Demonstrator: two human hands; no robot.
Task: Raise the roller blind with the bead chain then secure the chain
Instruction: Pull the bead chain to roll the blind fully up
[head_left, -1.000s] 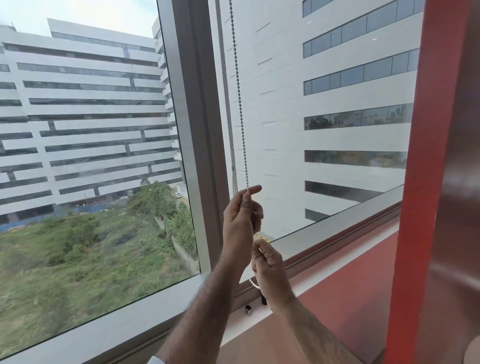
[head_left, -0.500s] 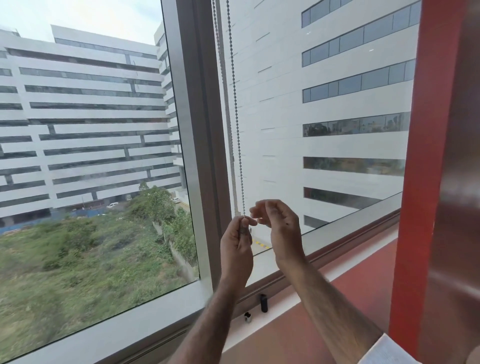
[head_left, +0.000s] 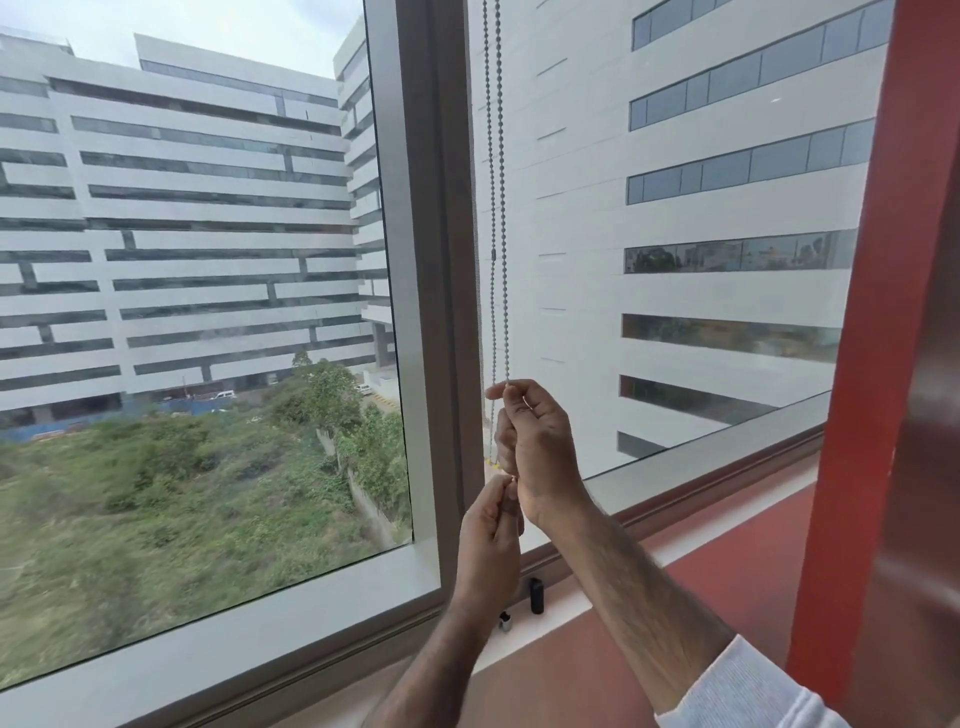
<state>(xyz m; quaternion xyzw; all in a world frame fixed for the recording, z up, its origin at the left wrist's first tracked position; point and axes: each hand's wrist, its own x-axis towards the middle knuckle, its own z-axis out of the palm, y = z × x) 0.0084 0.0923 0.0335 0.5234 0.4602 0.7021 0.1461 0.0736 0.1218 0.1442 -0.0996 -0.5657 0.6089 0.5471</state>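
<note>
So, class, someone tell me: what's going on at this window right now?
A person stands at the window working the blind's chain with both hands. The right hand grips it higher up, and the left hand pinches it just below. The blind itself is out of view. A small black piece sits on the sill beneath the hands, and the chain is not fastened to it yet.

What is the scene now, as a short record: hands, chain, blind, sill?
right hand: grips the chain, upper of the two hands
left hand: pinches the chain just below the right hand
chain: two strands hanging beside the mullion
blind: not in view
sill: small black fitting below the hands
</note>
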